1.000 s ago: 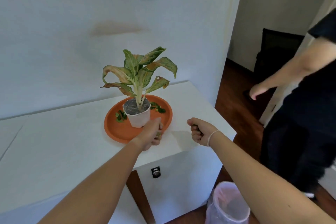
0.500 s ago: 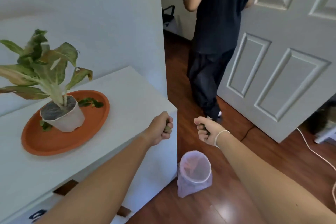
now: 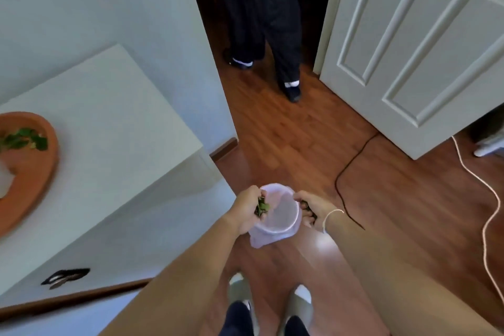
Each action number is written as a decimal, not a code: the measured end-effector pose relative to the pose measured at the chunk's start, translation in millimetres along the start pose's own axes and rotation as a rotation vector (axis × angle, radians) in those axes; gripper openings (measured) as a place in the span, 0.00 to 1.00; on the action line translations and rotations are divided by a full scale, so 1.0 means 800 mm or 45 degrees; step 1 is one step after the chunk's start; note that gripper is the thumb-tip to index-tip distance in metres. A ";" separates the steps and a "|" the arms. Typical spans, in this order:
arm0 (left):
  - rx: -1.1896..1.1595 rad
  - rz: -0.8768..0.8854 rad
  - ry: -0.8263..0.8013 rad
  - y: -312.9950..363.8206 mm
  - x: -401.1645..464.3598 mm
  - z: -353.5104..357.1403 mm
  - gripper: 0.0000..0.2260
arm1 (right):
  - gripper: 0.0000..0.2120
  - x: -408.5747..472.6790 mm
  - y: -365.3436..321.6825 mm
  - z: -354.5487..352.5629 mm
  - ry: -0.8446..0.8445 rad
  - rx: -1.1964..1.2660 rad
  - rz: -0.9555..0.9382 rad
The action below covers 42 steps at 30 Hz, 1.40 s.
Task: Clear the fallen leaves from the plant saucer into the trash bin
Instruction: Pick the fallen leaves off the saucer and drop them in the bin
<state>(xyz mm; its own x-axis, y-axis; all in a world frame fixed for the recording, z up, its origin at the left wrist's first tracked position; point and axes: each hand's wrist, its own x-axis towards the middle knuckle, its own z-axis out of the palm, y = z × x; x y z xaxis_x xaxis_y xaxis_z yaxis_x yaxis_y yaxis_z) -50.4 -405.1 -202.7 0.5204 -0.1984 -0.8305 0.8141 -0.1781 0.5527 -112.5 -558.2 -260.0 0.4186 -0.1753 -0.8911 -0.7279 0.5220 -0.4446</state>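
Observation:
The trash bin (image 3: 283, 222), lined with a pale pink bag, stands on the wood floor below me. My left hand (image 3: 246, 209) hovers over its left rim, loosely closed on a clump of green fallen leaves (image 3: 261, 207). At the bin's right rim, my right hand (image 3: 311, 206) is fisted with dark leaf bits showing between the fingers. The orange plant saucer (image 3: 41, 172) sits on the white cabinet at far left, with more green leaves (image 3: 24, 139) lying in it. Only an edge of the white pot (image 3: 4, 179) shows.
The white cabinet top (image 3: 114, 131) ends just left of the bin. Another person's legs (image 3: 261, 22) stand in the doorway beside a white door (image 3: 409, 49). A black cable (image 3: 351, 166) and a white cable (image 3: 488, 207) run over the floor. My feet (image 3: 245, 319) are below.
I have turned away from the saucer and looked down. Both fists moved from cabinet height down to the bin's rim, and the left hand has loosened so its leaves show.

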 end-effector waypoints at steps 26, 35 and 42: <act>-0.022 -0.368 0.148 -0.216 0.438 0.003 0.24 | 0.23 0.430 0.169 -0.007 0.180 0.417 0.317; 0.177 -0.237 0.172 -0.183 0.409 0.000 0.17 | 0.10 0.395 0.145 0.005 0.256 0.114 0.295; 0.420 -0.124 0.114 -0.126 0.345 0.005 0.11 | 0.12 0.330 0.117 0.015 0.321 -0.302 -0.003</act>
<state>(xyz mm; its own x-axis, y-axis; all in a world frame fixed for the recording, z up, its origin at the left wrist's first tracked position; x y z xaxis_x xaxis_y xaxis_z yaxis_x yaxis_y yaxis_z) 10.0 -445.9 -487.0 0.4768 -0.0827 -0.8751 0.7417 -0.4964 0.4510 -63.4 -545.4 -535.7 0.2947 -0.3925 -0.8713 -0.8455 0.3178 -0.4292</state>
